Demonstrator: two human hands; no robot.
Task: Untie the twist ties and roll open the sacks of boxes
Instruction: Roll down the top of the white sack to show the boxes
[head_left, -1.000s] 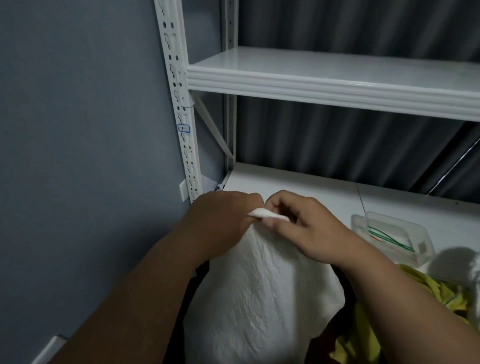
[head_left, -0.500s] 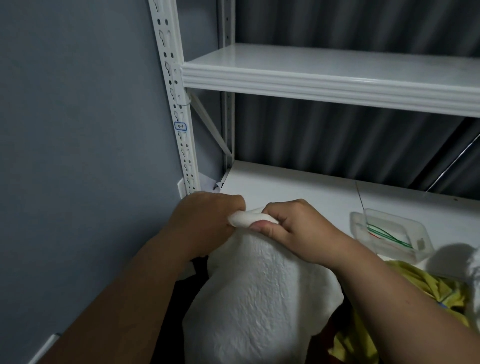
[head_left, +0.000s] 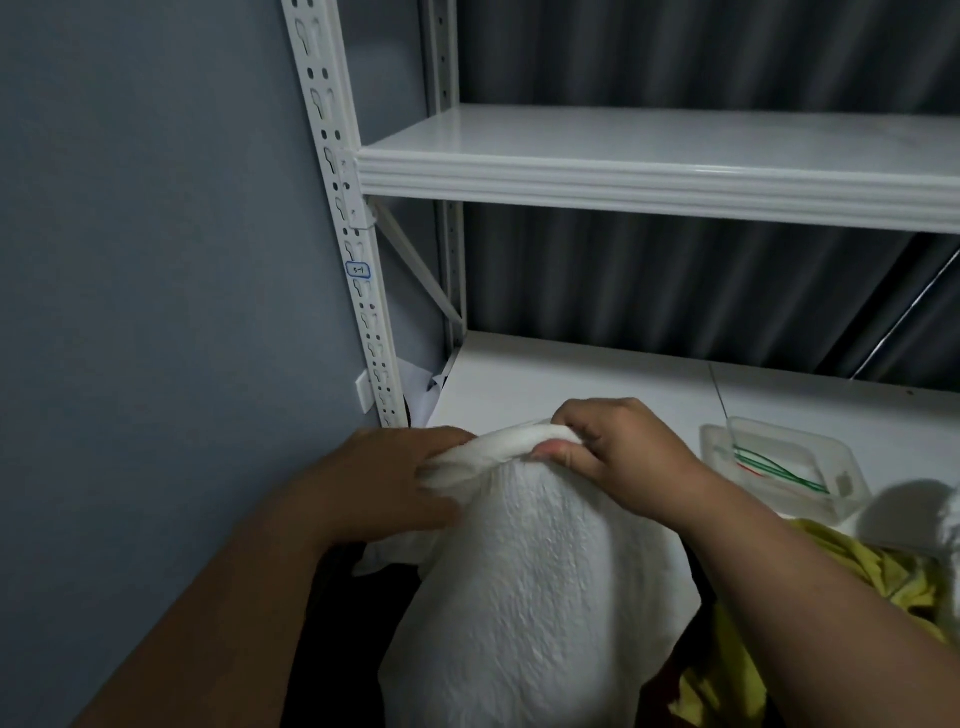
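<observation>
Both hands work at the top of a white sack (head_left: 540, 587) that stands in front of a white metal shelving unit. Left hand (head_left: 384, 483) lies against the sack's upper left side; it is blurred, its fingers seem to gather the rolled rim there, and how tightly they close cannot be told. Right hand (head_left: 618, 457) has its fingers curled over the rolled white rim (head_left: 511, 441) at the sack's peak, with the thumb pressed up from below, so the rim is pinched between them. The sack's textured fabric bulges upward between the two forearms and hides whatever is inside.

On the lower shelf (head_left: 571, 374), to the right of the right hand, sits a clear plastic tray (head_left: 779, 467) holding thin green and red twist ties (head_left: 774, 470). Just in front of the tray lies crumpled yellow fabric (head_left: 883, 577), partly covered by the right forearm. An upper shelf (head_left: 649, 171) spans the frame above, and a slotted white upright (head_left: 343, 208) runs down beside a grey wall (head_left: 156, 260).
</observation>
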